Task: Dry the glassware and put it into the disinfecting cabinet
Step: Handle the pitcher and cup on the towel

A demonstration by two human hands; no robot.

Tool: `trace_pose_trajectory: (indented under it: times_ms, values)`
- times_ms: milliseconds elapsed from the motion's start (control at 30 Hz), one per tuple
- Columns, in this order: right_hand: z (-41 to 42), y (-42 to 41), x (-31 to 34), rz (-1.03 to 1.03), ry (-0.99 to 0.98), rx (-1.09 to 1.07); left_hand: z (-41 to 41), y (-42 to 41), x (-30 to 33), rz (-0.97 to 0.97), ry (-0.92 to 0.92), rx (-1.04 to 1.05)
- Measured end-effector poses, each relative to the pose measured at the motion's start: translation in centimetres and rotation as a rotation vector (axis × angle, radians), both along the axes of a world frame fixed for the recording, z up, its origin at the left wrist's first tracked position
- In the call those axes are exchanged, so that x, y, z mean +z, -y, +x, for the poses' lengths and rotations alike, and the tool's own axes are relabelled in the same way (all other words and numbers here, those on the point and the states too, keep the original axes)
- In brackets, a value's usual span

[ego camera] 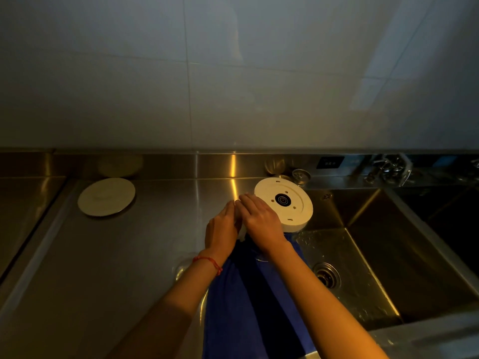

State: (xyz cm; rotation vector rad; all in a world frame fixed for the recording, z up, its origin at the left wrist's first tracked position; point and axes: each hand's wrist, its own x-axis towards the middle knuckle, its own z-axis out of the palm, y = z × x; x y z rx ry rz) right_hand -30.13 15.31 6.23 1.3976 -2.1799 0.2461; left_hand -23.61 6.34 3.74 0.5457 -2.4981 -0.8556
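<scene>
Pinching something pale, perhaps glassware (241,233), between left hand (222,230) and right hand (261,221)

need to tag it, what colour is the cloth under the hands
Blue, best seen in the head view: the cloth.

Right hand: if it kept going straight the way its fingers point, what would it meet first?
The right hand points up-left toward the backsplash. Only bare steel counter shows ahead, so probably the backsplash first; depth is unclear.
</scene>
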Motion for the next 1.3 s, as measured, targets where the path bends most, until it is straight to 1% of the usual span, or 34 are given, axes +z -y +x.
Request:
trace_pose_trajectory:
  times_ms: [167, 400, 600, 800, 900, 1300]
  values:
    - [-0.9, -1.1, 0.3, -0.071, -0.004, 0.013, -0.8, -1.2, 0.2, -0.065, -0.001, 0.038]
    - [-2.6, -3.3, 1.1, -0.143, -0.003, -0.001, -2.1, -2.8, 0.1, -0.187, -0.103, 0.064]
    - [-3.7, -4.9, 1.6, -0.177, -0.006, -0.015, -3.0, -4.2, 0.9, -0.231, -0.177, 0.086]
    - [-4.8, -6.1, 1.8, -0.202, -0.023, -0.046, -4.4, -5.2, 1.7, -0.352, -0.243, 0.059]
    - [-5.3, -6.7, 2.0, -0.199, -0.064, -0.057, -5.1, -5.7, 1.9, -0.404, -0.256, 0.051]
    - [-6.8, -9.0, 2.8, -0.195, -0.147, -0.047, -7.1, -7.8, 3.1, -0.519, -0.296, -0.065]
